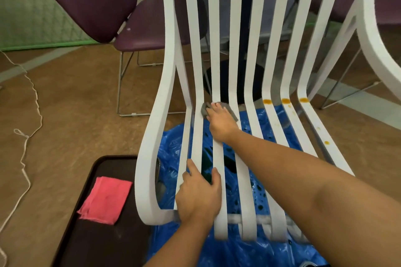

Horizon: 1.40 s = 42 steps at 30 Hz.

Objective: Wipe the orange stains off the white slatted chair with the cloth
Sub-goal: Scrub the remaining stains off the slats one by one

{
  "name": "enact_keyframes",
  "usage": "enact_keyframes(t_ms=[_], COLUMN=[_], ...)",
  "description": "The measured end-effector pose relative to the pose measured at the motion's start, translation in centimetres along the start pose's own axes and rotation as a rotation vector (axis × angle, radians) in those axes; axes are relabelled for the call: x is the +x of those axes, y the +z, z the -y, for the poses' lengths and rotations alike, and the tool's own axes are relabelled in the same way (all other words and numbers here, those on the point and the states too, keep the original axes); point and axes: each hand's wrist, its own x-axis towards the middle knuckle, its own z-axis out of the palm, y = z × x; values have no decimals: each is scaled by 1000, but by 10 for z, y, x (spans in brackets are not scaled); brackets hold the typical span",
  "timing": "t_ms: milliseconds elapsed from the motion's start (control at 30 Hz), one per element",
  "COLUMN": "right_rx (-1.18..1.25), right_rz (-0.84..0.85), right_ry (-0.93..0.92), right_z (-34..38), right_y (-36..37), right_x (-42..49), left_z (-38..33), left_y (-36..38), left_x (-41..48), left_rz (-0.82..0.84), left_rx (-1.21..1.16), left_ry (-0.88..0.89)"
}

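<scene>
on the chair (171,28) seat, the cloth (204,110) lies rear-centre under the right hand (220,120), the stains (285,100) rear-right. a tray (104,245) lies left of the chair, a sheet (238,253) beneath it.

We see the white slatted chair (237,28), its slats curving from upright back into seat, the front ones held by our left hand (199,195). A small grey cloth (204,110) lies pressed beneath our right hand (221,121) at the bend. Three orange stains (285,101) sit right of that hand, with fainter drips trailing forward.
</scene>
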Motion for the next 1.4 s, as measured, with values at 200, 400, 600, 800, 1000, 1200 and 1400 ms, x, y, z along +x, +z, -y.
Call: enact_keyframes(t_ms=[200, 400, 600, 800, 1000, 1200, 1400], right_rx=[59, 66, 97, 290, 823, 1563, 1666], right_rz=[16, 45, 77, 299, 424, 227, 202], right_ry=[-38, -98, -215, -95, 282, 562, 536], right_z=[17, 25, 27, 37, 32, 24, 17], right_y=[-4, -12, -7, -59, -145, -197, -202], right_x=[-54, -108, -175, -217, -234, -249, -254], left_z=[1, 4, 9, -1, -33, -77, -92], left_y=[0, -2, -2, -15, -53, -86, -91], left_x=[0, -1, 2, 9, -8, -51, -67], left_rz=[11, 28, 148, 300, 230, 521, 707], left_rx=[15, -52, -157, -239, -204, -854, -1173], left_ry=[11, 5, -43, -160, 13, -35, -143])
